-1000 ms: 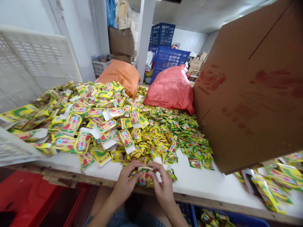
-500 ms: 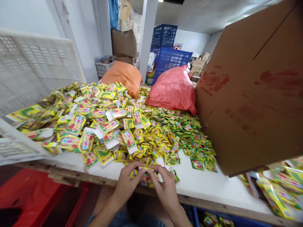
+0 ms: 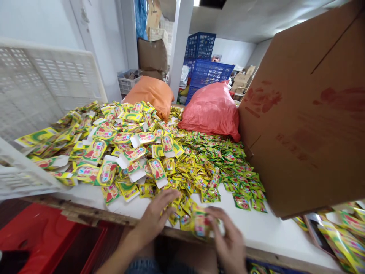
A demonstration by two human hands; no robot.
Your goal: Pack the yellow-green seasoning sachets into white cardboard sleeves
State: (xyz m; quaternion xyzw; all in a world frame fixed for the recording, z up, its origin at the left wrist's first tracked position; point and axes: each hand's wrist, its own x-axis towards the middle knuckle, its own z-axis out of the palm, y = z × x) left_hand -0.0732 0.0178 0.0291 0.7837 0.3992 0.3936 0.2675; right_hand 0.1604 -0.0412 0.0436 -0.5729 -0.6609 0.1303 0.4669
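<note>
My right hand (image 3: 229, 236) grips a small printed carton (image 3: 201, 223) in yellow, green and red at the table's front edge. Motion blurs the carton. Beside it, my left hand (image 3: 156, 215) reaches over the near sachets (image 3: 184, 205), thumb and fingers apart, with nothing visible in it. Its fingertips are close to the yellow sachets; whether they touch cannot be made out. Past the hands spreads a heap of yellow and green sachets (image 3: 199, 171). To the left rises a pile of flat and half-opened small cartons (image 3: 105, 133).
A large cardboard box (image 3: 302, 125) stands at the right, a phone (image 3: 316, 228) and more cartons beside it. Pink (image 3: 211, 108) and orange sacks (image 3: 151, 93) lie at the back. A white crate (image 3: 57, 76) is on the left; a red stool (image 3: 42, 236) is below.
My hands, together around a small carton before, have separated. My right hand has moved right with the carton; my left hand has opened over the sachets. The view has shifted slightly.
</note>
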